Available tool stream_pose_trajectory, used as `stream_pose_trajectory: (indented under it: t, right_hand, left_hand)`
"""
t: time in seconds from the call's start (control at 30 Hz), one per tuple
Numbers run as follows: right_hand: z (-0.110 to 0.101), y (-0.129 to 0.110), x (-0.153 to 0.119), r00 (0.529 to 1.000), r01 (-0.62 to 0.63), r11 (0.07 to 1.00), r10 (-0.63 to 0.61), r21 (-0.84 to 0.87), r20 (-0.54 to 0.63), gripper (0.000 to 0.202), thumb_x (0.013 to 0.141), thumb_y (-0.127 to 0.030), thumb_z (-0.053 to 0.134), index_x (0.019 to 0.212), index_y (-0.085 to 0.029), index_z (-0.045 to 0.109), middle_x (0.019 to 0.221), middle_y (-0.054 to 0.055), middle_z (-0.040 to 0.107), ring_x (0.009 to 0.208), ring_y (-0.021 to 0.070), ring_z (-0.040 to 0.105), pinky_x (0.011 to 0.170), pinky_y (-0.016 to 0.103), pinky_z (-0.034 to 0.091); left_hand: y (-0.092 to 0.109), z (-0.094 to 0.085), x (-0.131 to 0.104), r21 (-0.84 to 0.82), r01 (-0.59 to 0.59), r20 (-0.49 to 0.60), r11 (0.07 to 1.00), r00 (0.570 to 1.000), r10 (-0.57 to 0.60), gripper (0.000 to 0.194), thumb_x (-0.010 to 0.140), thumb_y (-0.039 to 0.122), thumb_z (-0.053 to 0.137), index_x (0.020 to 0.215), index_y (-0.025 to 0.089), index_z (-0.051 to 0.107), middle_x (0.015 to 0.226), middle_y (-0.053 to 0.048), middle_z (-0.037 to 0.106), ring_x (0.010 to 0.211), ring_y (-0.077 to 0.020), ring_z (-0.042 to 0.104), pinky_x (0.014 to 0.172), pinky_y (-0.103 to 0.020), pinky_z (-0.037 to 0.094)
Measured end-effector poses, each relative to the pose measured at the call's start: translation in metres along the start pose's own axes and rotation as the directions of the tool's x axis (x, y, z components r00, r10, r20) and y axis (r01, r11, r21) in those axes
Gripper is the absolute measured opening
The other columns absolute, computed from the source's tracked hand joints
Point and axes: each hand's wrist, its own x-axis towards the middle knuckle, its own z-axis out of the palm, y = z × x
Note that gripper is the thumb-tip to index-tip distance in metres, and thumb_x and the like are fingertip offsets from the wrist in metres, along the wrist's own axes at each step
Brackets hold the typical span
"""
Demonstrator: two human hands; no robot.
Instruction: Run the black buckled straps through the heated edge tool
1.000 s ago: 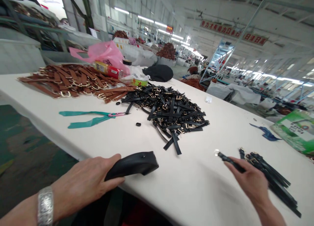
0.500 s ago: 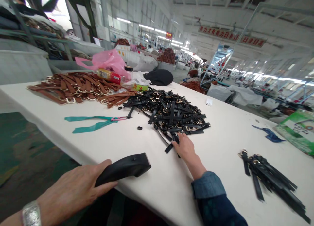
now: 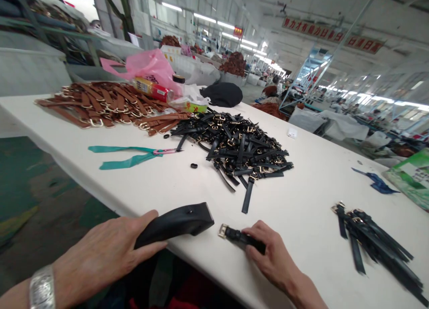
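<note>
My left hand (image 3: 103,244) is wrapped round a black hand-held tool (image 3: 176,224), shaped like a hair clipper, its broad end pointing right over the table's front edge. In my right hand (image 3: 273,253) is a short black strap (image 3: 236,235) with a gold buckle (image 3: 222,230), pinched between thumb and fingers; the buckle points left toward the tool, with a gap between them. The strap's far end is hidden by my hand. Beyond both hands lies a heap of black buckle straps (image 3: 244,150), one strap (image 3: 247,196) sticking out toward me.
On the white table (image 3: 134,188) lie brown buckle straps (image 3: 107,101), thread snips with teal ribbon (image 3: 164,151), a black loop (image 3: 193,165), and a bunch of black straps (image 3: 375,237) at right. A pink bag (image 3: 144,67), a can (image 3: 154,89) and a black cloth item (image 3: 223,94) stand behind.
My right hand has drawn back from the heap's near edge toward me, bringing a black buckle strap with it. The left hand keeps its grip on the tool, nearly in place.
</note>
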Motion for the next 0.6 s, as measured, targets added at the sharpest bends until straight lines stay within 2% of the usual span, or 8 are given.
stream_pose_trajectory:
  t: [0.13,0.27,0.37,0.6]
  right_hand:
    - [0.02,-0.003,-0.016,0.999,-0.036,0.997,0.034,-0.062,-0.03,0.036,0.075,-0.008,0.053,0.104,-0.024,0.067,0.086,0.002,0.058,0.08,0.0164,0.056,0.072,0.028,0.045]
    - [0.027,-0.004,-0.011,0.995,-0.033,0.993,0.022,-0.112,-0.099,0.034,0.076,-0.02,0.063,0.109,-0.024,0.066,0.093,0.004,0.061,0.087,0.0199,0.056,0.078,0.032,0.045]
    - [0.032,-0.004,-0.004,0.989,-0.018,0.992,-0.001,-0.129,-0.147,0.025,0.077,-0.029,0.067,0.102,-0.025,0.068,0.091,0.004,0.062,0.087,0.0204,0.056,0.079,0.032,0.044]
    - [0.042,-0.006,-0.002,0.975,-0.072,0.984,0.035,-0.162,-0.219,0.014,0.075,-0.023,0.064,0.087,-0.023,0.07,0.081,0.004,0.061,0.08,0.0185,0.056,0.074,0.029,0.043]
  left_hand:
    - [0.018,-0.01,0.0,-0.01,-0.061,0.072,0.998,0.996,0.062,0.025,0.085,0.047,0.046,0.095,0.028,0.06,0.074,-0.004,0.07,0.072,-0.0286,0.068,0.065,-0.038,0.047]
    - [0.04,-0.017,0.004,-0.005,-0.097,0.145,0.995,0.985,0.097,0.027,0.086,0.047,0.045,0.097,0.027,0.058,0.081,-0.007,0.071,0.079,-0.0311,0.069,0.069,-0.04,0.048]
    - [0.054,-0.018,0.009,0.028,-0.133,0.163,0.991,0.979,0.126,0.026,0.087,0.046,0.046,0.097,0.025,0.058,0.085,-0.008,0.071,0.083,-0.0318,0.068,0.07,-0.041,0.049]
    - [0.065,-0.015,0.015,0.07,-0.172,0.182,0.983,0.971,0.157,0.024,0.088,0.042,0.043,0.097,0.024,0.055,0.086,-0.008,0.072,0.081,-0.0325,0.069,0.069,-0.043,0.049]
